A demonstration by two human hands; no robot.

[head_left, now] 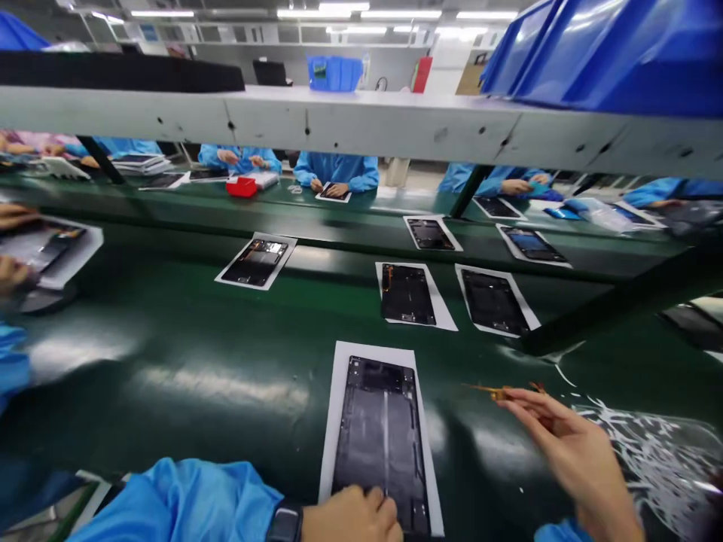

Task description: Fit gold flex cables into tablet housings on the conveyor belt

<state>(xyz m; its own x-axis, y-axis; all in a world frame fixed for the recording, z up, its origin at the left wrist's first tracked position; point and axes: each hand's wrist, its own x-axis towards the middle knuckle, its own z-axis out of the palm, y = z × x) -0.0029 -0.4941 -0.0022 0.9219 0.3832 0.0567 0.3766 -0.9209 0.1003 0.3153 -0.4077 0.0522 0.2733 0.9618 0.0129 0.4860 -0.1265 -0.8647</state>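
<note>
In front of me a black tablet housing (373, 429) lies on a white sheet (330, 444), with a pale strip running down its middle. My left hand (353, 516) is at the lower end of the housing, fingers curled together and pressed against it; the fingertips are partly hidden. To the right, above the green bench, my right hand (570, 444) pinches a thin orange flex cable (497, 393) between thumb and fingers. The cable's narrow end points left, towards the housing, and is apart from it.
Several more tablet housings (407, 293) lie on white sheets across the green bench (215, 339). White strip scraps (660, 459) are heaped at right. A green post (621, 309) and an overhead shelf (361, 128) frame the space. Co-workers in blue sleeves (361, 172) sit opposite; another person's hands (14, 248) are at left.
</note>
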